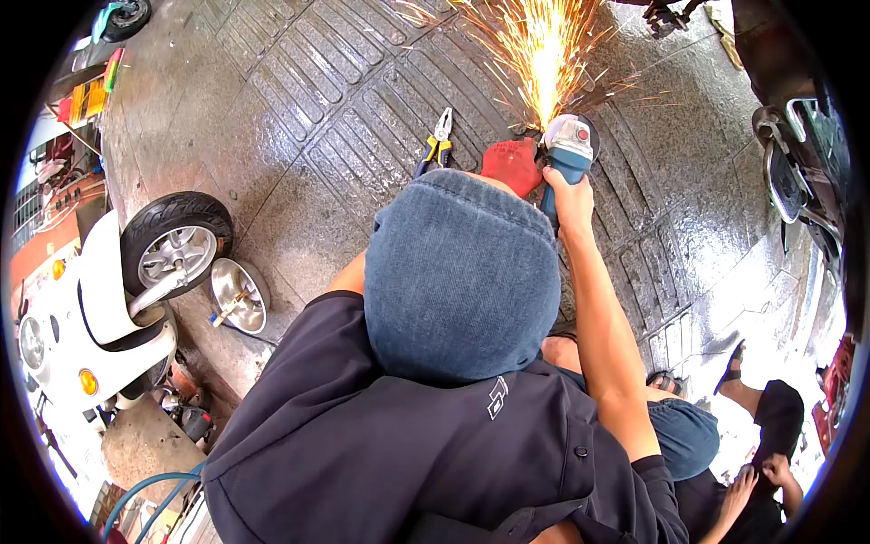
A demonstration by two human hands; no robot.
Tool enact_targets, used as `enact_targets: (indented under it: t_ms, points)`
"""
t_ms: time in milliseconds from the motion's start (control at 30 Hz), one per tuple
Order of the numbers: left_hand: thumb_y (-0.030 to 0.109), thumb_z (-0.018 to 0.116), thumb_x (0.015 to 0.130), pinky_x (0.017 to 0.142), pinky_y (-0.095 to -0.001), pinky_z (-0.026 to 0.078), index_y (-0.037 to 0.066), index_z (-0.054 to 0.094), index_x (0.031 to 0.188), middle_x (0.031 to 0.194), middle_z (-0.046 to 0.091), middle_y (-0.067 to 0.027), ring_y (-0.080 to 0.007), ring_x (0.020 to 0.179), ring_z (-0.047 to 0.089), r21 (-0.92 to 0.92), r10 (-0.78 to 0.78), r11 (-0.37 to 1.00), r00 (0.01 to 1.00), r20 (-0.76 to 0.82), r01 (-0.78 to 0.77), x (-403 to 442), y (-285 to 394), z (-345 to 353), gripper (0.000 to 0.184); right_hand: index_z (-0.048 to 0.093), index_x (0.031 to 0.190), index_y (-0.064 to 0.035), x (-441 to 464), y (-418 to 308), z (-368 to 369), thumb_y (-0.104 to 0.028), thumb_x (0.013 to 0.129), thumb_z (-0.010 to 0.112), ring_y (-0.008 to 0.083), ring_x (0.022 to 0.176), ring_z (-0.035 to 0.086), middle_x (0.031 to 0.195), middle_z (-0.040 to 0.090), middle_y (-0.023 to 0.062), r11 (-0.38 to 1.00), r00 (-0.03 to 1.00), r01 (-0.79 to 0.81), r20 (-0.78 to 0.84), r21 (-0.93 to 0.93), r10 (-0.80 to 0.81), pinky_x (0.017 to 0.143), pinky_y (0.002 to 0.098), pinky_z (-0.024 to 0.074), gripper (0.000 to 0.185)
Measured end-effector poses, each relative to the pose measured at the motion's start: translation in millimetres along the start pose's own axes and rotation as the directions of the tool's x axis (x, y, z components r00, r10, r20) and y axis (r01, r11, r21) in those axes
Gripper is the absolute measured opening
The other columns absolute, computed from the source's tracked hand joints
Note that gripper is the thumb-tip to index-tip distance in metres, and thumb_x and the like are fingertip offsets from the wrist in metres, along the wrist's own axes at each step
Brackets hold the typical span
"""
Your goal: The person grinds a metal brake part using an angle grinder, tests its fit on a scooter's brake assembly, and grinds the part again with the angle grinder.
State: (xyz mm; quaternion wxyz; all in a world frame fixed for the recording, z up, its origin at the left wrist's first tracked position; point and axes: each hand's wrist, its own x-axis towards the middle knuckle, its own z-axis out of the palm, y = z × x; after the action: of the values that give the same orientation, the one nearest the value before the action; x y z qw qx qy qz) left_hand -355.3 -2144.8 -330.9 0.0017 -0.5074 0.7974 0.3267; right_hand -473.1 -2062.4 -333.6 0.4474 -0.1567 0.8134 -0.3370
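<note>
My right hand is closed round the body of a blue angle grinder. The grinder's disc shows at its head, and a bright stream of sparks flies forward from beside it. My left hand, in a red glove, is closed just left of the grinder head, holding a small dark piece that I cannot make out. My knee in blue denim hides part of my left forearm. Left of the glove, pliers with yellow-and-dark handles lie on the floor.
A white scooter with its front wheel stands at the left, beside a metal bowl. Another vehicle's dark parts line the right edge. At the lower right sits another person, hands in view. The tiled floor is wet and ribbed.
</note>
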Motion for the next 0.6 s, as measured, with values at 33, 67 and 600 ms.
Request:
enact_targets:
  t_ms: [33, 67, 600]
  points:
    - [0.041, 0.062, 0.079, 0.076, -0.045, 0.05, -0.001, 0.06, 0.105, 0.09, 0.067, -0.0208, -0.0358, 0.087, 0.065, 0.0, 0.0, 1.0, 1.0, -0.001, 0.0, 0.2, 0.3, -0.6, 0.049, 0.058, 0.111, 0.0069, 0.7, 0.7, 0.0, -0.039, 0.066, 0.076, 0.0283, 0.093, 0.065, 0.101, 0.067, 0.0199, 1.0, 1.0, 0.002, 0.0, -0.009, -0.002, 0.085, 0.0356, 0.0482, 0.066]
    - [0.041, 0.062, 0.079, 0.076, -0.0452, 0.05, -0.001, 0.061, 0.104, 0.09, 0.067, -0.021, -0.0359, 0.087, 0.065, -0.003, -0.006, 1.0, 1.0, 0.003, 0.006, 0.2, 0.7, -1.1, 0.049, 0.058, 0.111, 0.007, 1.4, 1.4, 0.2, -0.039, 0.066, 0.076, 0.0282, 0.093, 0.065, 0.1, 0.067, 0.0198, 1.0, 1.0, 0.004, 0.0, -0.018, -0.004, 0.084, 0.0356, 0.0484, 0.066]
    - [0.039, 0.06, 0.082, 0.073, -0.0456, 0.05, 0.002, 0.061, 0.099, 0.085, 0.066, -0.0208, -0.036, 0.084, 0.065, -0.02, 0.007, 1.0, 0.999, -0.036, -0.008, 0.0, 0.8, -1.9, 0.041, 0.06, 0.103, -0.0001, 7.6, 5.3, 5.7, -0.024, 0.074, 0.074, 0.0139, 0.062, 0.061, 0.082, 0.065, 0.0073, 0.995, 0.993, 0.092, -0.072, -0.031, -0.095, 0.057, 0.0293, 0.0485, 0.039]
